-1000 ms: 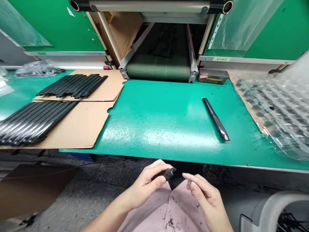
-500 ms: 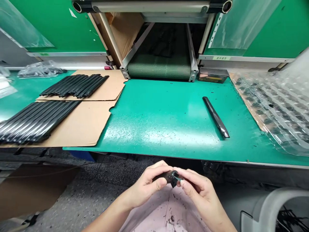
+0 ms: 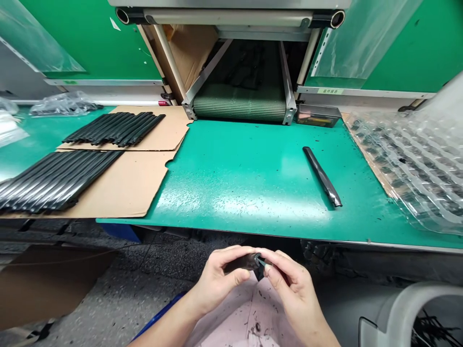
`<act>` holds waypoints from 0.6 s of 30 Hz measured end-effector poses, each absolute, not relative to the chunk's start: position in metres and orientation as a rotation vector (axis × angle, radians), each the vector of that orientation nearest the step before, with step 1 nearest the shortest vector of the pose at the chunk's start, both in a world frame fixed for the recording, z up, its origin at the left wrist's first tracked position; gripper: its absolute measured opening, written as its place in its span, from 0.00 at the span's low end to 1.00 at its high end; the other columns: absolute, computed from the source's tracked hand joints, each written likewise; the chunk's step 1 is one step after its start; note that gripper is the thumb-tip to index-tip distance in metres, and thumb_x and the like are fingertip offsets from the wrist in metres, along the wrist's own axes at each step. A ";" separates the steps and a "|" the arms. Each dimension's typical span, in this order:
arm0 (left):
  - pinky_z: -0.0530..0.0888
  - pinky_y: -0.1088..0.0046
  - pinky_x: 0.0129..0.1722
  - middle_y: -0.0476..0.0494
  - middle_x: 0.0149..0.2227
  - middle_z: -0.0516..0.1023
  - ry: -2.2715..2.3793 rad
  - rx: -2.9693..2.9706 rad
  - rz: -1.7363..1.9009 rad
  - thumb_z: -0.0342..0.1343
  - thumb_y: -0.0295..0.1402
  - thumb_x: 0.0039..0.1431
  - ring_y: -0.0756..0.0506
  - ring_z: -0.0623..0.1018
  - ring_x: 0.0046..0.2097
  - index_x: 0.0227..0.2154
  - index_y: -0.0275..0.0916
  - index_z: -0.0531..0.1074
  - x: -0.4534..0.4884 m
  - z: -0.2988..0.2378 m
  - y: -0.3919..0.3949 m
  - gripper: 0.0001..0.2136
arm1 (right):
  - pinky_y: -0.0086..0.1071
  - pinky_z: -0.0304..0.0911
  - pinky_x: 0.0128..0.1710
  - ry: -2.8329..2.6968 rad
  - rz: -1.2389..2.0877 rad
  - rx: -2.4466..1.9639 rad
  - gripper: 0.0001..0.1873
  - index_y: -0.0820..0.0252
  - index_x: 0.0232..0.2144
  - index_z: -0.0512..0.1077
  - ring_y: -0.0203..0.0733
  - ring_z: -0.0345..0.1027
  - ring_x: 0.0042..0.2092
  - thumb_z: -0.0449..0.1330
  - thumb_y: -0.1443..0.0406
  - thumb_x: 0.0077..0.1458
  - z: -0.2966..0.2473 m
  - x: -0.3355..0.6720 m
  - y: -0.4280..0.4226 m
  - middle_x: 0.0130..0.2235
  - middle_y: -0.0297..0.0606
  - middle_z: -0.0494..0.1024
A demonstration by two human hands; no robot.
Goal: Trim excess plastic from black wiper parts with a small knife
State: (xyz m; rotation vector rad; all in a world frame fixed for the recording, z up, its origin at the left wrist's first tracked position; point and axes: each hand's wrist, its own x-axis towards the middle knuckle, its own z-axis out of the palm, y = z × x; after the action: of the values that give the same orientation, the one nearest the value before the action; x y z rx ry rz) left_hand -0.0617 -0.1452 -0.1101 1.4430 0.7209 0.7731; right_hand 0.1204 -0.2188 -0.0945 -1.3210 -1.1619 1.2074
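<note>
The black sleeve looks light, glossy and thin-walled. It is probably slippery and easy to crease, so it is best gripped round its firmer body, not its loose end. It is held below the front edge of the bench, over a pink cloth. The left hand has its fingers closed round the body, and the right hand pinches the end between thumb and forefinger.
</note>
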 end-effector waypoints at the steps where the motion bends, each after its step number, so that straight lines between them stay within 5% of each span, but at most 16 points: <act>1: 0.71 0.73 0.43 0.45 0.43 0.80 0.729 1.429 0.790 0.63 0.36 0.58 0.46 0.78 0.43 0.49 0.49 0.78 -0.061 -0.111 -0.146 0.15 | 0.31 0.64 0.46 -1.158 1.194 -1.320 0.16 0.45 0.53 0.74 0.39 0.69 0.45 0.55 0.60 0.66 -0.095 0.119 -0.219 0.40 0.36 0.75; 9: 0.75 0.76 0.43 0.51 0.42 0.81 0.836 1.483 1.029 0.66 0.21 0.50 0.49 0.80 0.43 0.44 0.50 0.78 -0.053 -0.116 -0.157 0.20 | 0.27 0.62 0.40 -1.150 1.125 -1.372 0.16 0.44 0.53 0.73 0.34 0.68 0.40 0.52 0.62 0.67 -0.104 0.108 -0.213 0.39 0.34 0.73; 18: 0.75 0.64 0.43 0.43 0.42 0.79 1.078 1.996 1.373 0.62 0.16 0.51 0.44 0.78 0.43 0.42 0.40 0.74 -0.065 -0.112 -0.155 0.18 | 0.27 0.60 0.36 -1.103 1.224 -1.441 0.17 0.46 0.53 0.74 0.34 0.64 0.36 0.52 0.57 0.66 -0.095 0.104 -0.210 0.37 0.34 0.70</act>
State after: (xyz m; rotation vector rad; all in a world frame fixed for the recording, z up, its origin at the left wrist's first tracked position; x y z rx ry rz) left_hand -0.0654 -0.1553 -0.1124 1.9959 1.0784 1.3732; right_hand 0.1037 -0.2097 -0.0952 -1.4415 -1.1027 1.2241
